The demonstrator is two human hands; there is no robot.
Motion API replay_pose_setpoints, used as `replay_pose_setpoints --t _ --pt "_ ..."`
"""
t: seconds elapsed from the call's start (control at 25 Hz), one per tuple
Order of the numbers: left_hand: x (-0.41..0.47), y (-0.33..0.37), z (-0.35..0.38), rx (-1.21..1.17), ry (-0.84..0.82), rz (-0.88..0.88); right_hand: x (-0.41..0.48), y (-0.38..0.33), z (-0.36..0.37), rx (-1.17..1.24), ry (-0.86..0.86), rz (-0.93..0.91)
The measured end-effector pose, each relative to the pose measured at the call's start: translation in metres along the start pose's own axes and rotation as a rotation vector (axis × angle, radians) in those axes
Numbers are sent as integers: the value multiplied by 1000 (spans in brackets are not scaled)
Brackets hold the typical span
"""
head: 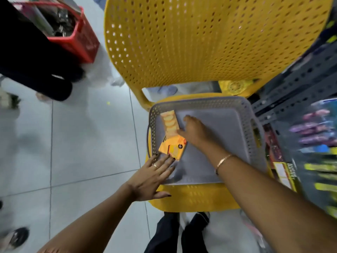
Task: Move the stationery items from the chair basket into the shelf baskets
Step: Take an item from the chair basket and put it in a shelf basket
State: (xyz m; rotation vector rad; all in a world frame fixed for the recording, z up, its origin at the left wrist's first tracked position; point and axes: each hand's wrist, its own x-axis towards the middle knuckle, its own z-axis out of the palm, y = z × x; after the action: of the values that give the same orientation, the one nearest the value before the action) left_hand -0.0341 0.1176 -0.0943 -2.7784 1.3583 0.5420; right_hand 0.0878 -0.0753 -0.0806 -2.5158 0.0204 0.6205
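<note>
A grey perforated basket sits on the seat of a yellow chair. At its left side lie two stationery packs: a pale strip pack and an orange card pack. My right hand reaches into the basket, its fingers spread and touching the right edge of the strip pack. Resting over the basket's near-left corner is my left hand, fingers spread, the fingertips touching the lower edge of the orange pack. Neither hand grips anything.
Dark metal shelving with blurred coloured goods stands to the right of the chair. A red basket with items sits on the tiled floor at upper left, beside a person in dark clothes. Feet show at the left edge.
</note>
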Motion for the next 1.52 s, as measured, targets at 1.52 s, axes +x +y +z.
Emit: replay_pose_setpoints --t 1.52 --pt "200 127 -373 189 584 457 -327 2 -441 -36 659 228"
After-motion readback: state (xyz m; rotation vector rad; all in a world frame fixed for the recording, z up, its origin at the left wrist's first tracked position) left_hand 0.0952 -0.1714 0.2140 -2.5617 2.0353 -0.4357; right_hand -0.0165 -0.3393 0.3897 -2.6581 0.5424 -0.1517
